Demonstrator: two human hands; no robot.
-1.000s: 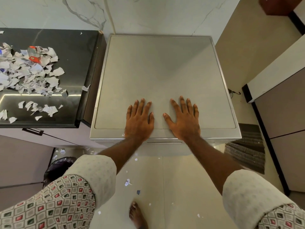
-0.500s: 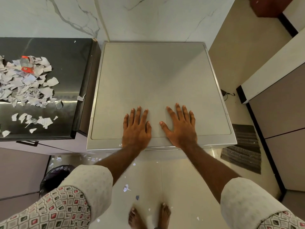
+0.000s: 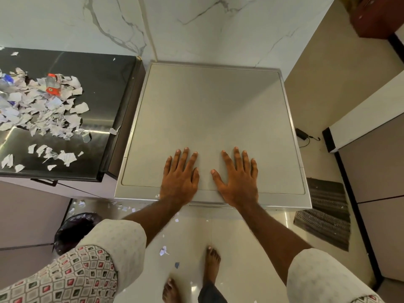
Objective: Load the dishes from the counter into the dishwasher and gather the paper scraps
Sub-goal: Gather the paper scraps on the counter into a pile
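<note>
The silver dishwasher (image 3: 209, 110) stands against the marble wall, seen from above, its door hidden below the front edge. My left hand (image 3: 180, 178) and my right hand (image 3: 238, 178) lie flat on its top near the front edge, fingers spread and straight, holding nothing. On the dark counter (image 3: 102, 84) to the left lies a heap of torn paper scraps (image 3: 37, 106) with a red scrap (image 3: 52, 89) on top. More scraps (image 3: 164, 251) are scattered on the floor. No dishes are in view.
A black bin bag (image 3: 74, 228) sits on the floor below the counter. A dark ribbed mat (image 3: 325, 213) lies to the right of the dishwasher, beside a cabinet (image 3: 371, 171). A black power adapter (image 3: 300, 131) lies on the floor. My bare feet (image 3: 212, 263) stand on the tiles.
Both hands stay flat on the dishwasher top. The view has shifted slightly and my feet have moved on the floor.
</note>
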